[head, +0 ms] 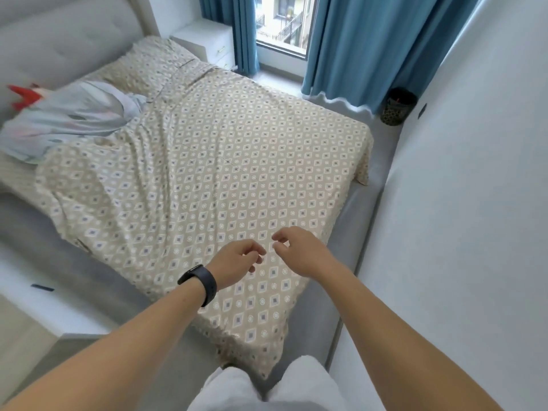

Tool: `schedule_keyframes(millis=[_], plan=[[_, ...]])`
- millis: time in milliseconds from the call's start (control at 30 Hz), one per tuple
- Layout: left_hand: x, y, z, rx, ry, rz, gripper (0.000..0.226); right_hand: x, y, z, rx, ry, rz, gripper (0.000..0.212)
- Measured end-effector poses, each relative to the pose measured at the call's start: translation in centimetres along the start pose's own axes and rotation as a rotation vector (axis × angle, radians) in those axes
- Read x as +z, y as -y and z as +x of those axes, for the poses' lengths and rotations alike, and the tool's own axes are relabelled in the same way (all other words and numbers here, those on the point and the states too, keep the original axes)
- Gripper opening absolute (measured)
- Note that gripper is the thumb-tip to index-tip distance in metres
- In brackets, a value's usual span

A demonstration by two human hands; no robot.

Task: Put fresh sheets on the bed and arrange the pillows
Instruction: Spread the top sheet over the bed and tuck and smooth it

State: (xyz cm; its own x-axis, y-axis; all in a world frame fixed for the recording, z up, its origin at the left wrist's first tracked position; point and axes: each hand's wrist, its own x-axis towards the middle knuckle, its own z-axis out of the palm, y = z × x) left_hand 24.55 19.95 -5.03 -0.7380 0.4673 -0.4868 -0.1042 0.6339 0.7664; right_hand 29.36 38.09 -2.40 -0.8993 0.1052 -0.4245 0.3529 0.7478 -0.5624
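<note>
As hands (237,262) hover, sheet (207,161) lengthwise headboardward

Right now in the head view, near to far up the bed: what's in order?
Left hand and right hand above the patterned sheet → pale crumpled bedding → patterned pillow → white nightstand → blue curtains.

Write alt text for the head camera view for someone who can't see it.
Two bare hands, left hand and right hand, hover with loosely curled fingers over a beige diamond-patterned sheet spread on the bed. A crumpled pale blue cloth lies near the headboard.
</note>
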Motion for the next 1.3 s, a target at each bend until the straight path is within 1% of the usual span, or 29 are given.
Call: schedule_keyframes(millis=[67, 133, 300, 367, 467, 500, 567, 633, 700, 833, 933, 1033, 1133, 1233, 1300], plan=[[-0.4, -0.5, 1.8, -0.020, -0.016, -0.031, 0.024, -1.1, -0.3, 1.9, -0.029, -0.010, -0.022, 0.035], [-0.4, -0.8, 3.2, -0.065, -0.024, -0.057, 0.024, -2.1, -0.8, 3.9, -0.046, 0.020, -0.051, 0.034], [-0.2, -1.5, 9.0, -0.158, -0.061, -0.092, 0.023, -4.8, -2.5, 12.3, -0.131, 0.116, -0.093, 0.033], [-0.1, -2.4, 12.1, -0.220, -0.123, -0.116, 0.023, -6.0, -3.2, 16.1, -0.200, 0.194, -0.116, 0.033], [0.1, -5.2, 16.3, -0.332, -0.322, -0.240, 0.024, -9.2, -4.4, 21.5, -0.303, 0.331, -0.210, 0.034], [0.5, -6.5, 17.5, -0.369, -0.361, -0.283, 0.025, -10.7, -4.9, 22.9, -0.327, 0.365, -0.235, 0.034], [1.7, -9.3, 20.0, -0.397, -0.383, -0.330, 0.025, -13.8, -6.0, 25.6, -0.378, 0.422, -0.284, 0.034], [2.8, -12.0, 22.4, -0.376, -0.341, -0.332, 0.024, -16.5, -6.7, 28.3, -0.426, 0.442, -0.327, 0.034], [3.1, -14.2, 24.4, -0.344, -0.349, -0.336, 0.024, -18.7, -6.7, 30.3, -0.450, 0.426, -0.329, 0.034], [2.6, -18.0, 27.0, -0.312, -0.452, -0.411, 0.023, -22.1, -7.1, 33.1, -0.463, 0.380, -0.267, 0.032], [1.7, -18.9, 28.5, -0.302, -0.467, -0.386, 0.022, -24.1, -7.9, 34.1, -0.468, 0.386, -0.254, 0.032], [1.3, -19.6, 31.0, -0.322, -0.506, -0.407, 0.026, -26.6, -9.4, 35.3, -0.446, 0.376, -0.272, 0.033], [1.3, -21.8, 34.9, -0.295, -0.411, -0.377, 0.026, -30.0, -11.0, 37.1, -0.380, 0.330, -0.271, 0.034], [0.8, -24.8, 40.0, -0.191, -0.281, -0.317, 0.024, -33.7, -12.9, 38.9, -0.303, 0.228, -0.239, 0.033], [0.3, -27.1, 43.1, -0.126, -0.251, -0.270, 0.023, -35.9, -14.2, 40.0, -0.251, 0.170, -0.207, 0.033]])
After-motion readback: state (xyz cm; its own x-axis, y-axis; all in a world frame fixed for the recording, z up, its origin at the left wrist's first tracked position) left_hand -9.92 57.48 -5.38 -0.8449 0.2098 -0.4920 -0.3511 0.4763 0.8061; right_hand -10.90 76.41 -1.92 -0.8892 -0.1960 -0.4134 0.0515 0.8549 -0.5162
